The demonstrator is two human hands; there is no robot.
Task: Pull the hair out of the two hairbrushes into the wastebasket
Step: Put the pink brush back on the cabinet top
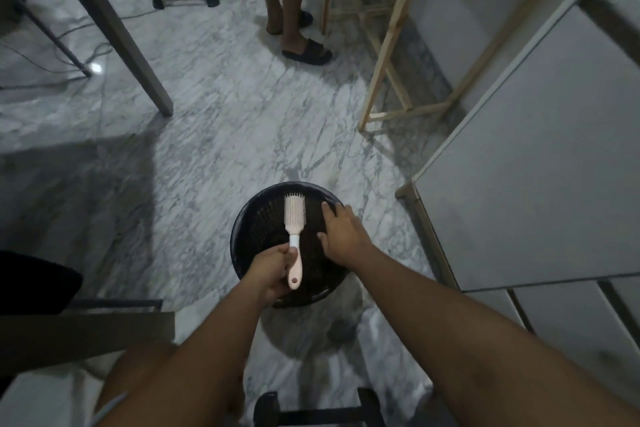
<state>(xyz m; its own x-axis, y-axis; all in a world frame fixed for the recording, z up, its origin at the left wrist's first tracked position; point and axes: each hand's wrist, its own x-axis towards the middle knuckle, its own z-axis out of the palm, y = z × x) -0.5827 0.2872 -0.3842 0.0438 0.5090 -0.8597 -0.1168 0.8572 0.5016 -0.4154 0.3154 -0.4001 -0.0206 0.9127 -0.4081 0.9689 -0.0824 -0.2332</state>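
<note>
Gripping the handle of the pale pink-and-white plastic hairbrush (294, 215), your left hand (272, 276) holds it over the round black mesh wastebasket (252, 236); your right hand (341, 230), fingers spread, hovers beside the bristles. A white cabinet (536, 184) stands right of the basket. The brush's long axis points away from you, head farthest.

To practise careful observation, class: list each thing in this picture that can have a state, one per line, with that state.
hairbrush: held by its handle over the wastebasket, head pointing away from the person; any hair in it is too small to tell.
left hand: grips the hairbrush handle.
right hand: fingers spread, holding nothing visible, over the wastebasket's right side.
wastebasket: stands upright, top open; contents too dark to tell.
</note>
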